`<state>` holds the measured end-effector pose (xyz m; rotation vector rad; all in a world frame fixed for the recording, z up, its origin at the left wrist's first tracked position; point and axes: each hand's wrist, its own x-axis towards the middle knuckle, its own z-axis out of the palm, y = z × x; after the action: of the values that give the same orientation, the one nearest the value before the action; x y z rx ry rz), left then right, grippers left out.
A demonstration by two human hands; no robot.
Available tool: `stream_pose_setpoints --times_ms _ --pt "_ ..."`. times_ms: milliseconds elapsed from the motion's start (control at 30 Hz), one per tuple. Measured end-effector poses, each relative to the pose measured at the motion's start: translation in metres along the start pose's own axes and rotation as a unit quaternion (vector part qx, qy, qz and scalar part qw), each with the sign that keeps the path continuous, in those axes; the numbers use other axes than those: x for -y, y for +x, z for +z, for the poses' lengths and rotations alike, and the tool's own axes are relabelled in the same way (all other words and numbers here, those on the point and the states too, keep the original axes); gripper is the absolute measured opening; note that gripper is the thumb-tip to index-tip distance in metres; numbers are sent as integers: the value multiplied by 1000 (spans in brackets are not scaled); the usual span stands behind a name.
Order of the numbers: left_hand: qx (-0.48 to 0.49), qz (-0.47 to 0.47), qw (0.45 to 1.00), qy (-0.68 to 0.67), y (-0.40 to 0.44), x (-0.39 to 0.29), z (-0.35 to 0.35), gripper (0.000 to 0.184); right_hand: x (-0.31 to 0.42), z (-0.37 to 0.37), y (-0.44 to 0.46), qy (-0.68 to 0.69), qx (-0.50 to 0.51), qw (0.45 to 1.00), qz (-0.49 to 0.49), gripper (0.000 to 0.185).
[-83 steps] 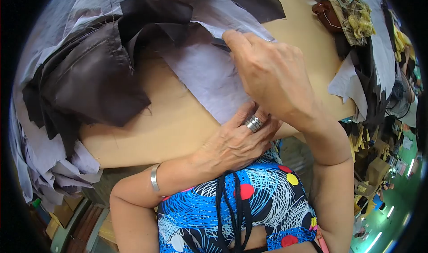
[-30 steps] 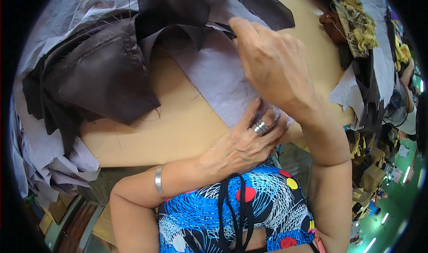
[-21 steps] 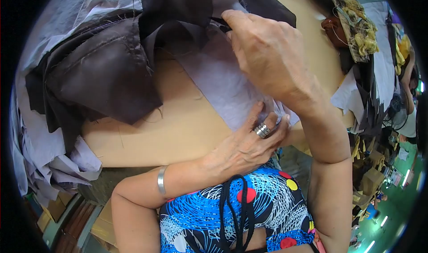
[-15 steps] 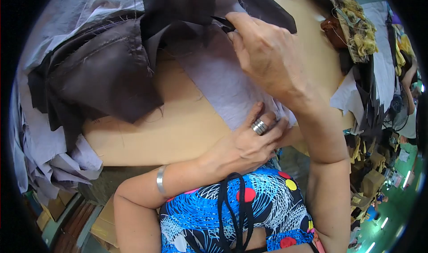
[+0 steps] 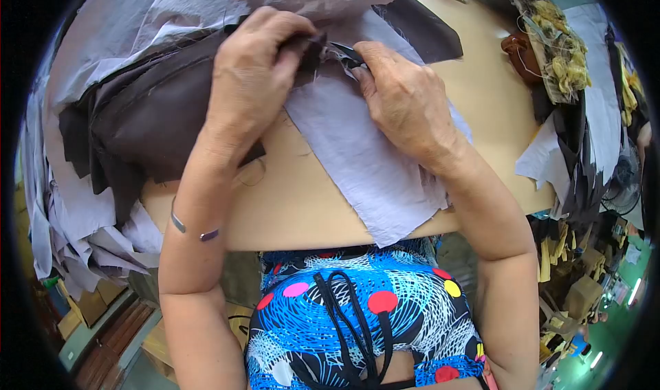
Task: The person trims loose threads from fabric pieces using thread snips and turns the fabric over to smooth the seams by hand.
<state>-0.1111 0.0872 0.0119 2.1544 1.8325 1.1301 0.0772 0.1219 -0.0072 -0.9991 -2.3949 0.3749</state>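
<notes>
My left hand is closed on the edge of a dark brown fabric piece, which spreads to the left over the table. Thumb and fingers pinch a bunched, frayed bit of it. Close by on the right, my right hand is closed round small thread snips, their dark pointed tip facing the pinched cloth. Most of the snips' body is hidden in the palm. Beneath both hands lies a pale lilac fabric strip, running down to the table's near edge.
The tan table carries a large pale cloth heap at the back left. Another dark piece lies behind my right hand. At right are a yellow thread bundle and hanging cloth scraps.
My left hand has moved from the pale strip near the table edge up to the dark fabric and gripped it. The pale strip now hangs lower. My right hand has shifted slightly down.
</notes>
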Motion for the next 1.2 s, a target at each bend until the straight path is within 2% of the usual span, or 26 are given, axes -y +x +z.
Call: stream_pose_setpoints --times_ms 67,167,200,333,467,600,667,767,900,1067,1200 --pt "-13 -51 997 -51 -2 5 -2 11 2 0 1 -5 9 1000 4 20" --pt "20 -15 998 -56 -4 12 -6 11 2 1 2 -5 15 1000 -2 20" --pt "20 23 999 -27 -6 10 -6 11 2 1 2 -6 14 1000 -4 20" --pt "33 81 994 63 -14 12 -5 16 3 0 4 -15 23 1000 -4 19" --pt "16 82 993 78 -17 16 2 17 2 1 4 -16 18 1000 -11 18" --pt "2 31 992 125 -24 -1 12 35 3 2 5 -18 7 1000 -23 16" --pt "13 -8 989 150 -25 -5 19 56 -1 5 5 -23 -28 998 -59 10" --pt "24 -26 985 169 -22 -8 24 59 -4 4 6 -23 -27 998 -59 11" --pt "-2 -10 989 147 -24 -4 27 61 -1 1 9 50 -25 998 -19 12" --pt "12 -40 994 106 -23 -6 26 62 -4 4 8 118 -47 992 13 15" --pt "12 -34 993 109 -24 -7 27 60 -3 2 7 82 -58 995 -7 15"
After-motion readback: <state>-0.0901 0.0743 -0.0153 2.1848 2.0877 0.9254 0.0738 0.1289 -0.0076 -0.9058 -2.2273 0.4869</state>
